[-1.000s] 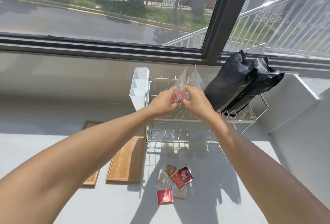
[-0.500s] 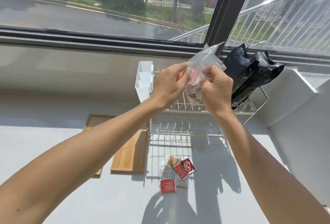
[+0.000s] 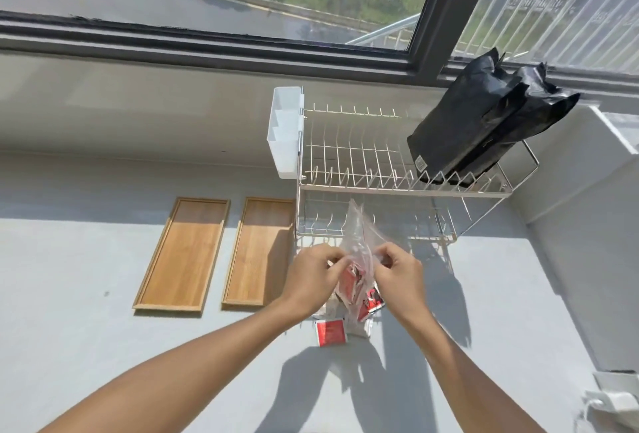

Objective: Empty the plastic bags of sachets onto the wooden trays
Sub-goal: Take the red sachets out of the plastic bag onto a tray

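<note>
A clear plastic bag (image 3: 359, 246) with red sachets inside hangs between my hands just above the counter, in front of the dish rack. My left hand (image 3: 311, 277) pinches its left side and my right hand (image 3: 397, 277) pinches its right side. Under the bag lie loose sachets on the counter, one red sachet (image 3: 330, 331) nearest me. Two bare wooden trays lie side by side to the left: the left tray (image 3: 185, 253) and the right tray (image 3: 261, 249), which sits close to my left hand.
A two-tier wire dish rack (image 3: 390, 170) stands behind the bag, with a white cutlery holder (image 3: 285, 132) on its left end and two black pouches (image 3: 484, 121) leaning on its top tier. A wall and ledge rise at the right. The window runs along the back.
My hands have brought the bag down from the rack's top tier to just above the loose sachets on the counter. The view has tilted down, and both trays now show fully.
</note>
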